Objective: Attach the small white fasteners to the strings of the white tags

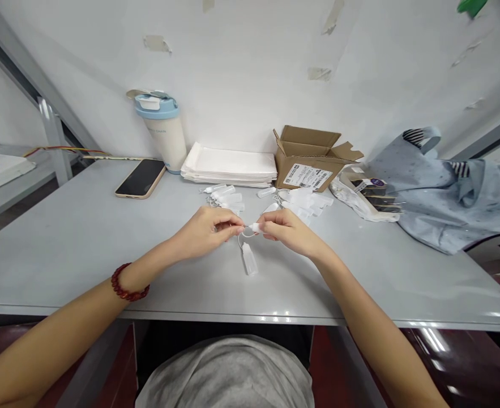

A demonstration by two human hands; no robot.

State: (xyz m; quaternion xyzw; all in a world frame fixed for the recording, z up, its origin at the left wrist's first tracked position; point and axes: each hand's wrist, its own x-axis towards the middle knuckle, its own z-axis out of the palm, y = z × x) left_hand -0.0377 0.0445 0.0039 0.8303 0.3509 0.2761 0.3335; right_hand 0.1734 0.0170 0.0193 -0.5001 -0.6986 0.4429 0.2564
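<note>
My left hand (213,229) pinches something small and thin, too small to name, at its fingertips. Close to it, my right hand (287,229) holds a small white bottle (255,228) by its body, its tip pointing left toward the left fingers. A second small translucent bottle (250,259) lies on the grey table just below the hands, with a thin white cord running up from its neck. Behind my left hand lies a group of similar bottles (228,197). Another pile of white bottles (303,201) sits behind my right hand.
Along the wall stand a cream tumbler (167,133) with a blue lid, a stack of white envelopes (230,165) and an open cardboard box (311,161). A phone (140,178) lies at the left. Right of the box are a white packet (366,195) and blue cloth (440,187).
</note>
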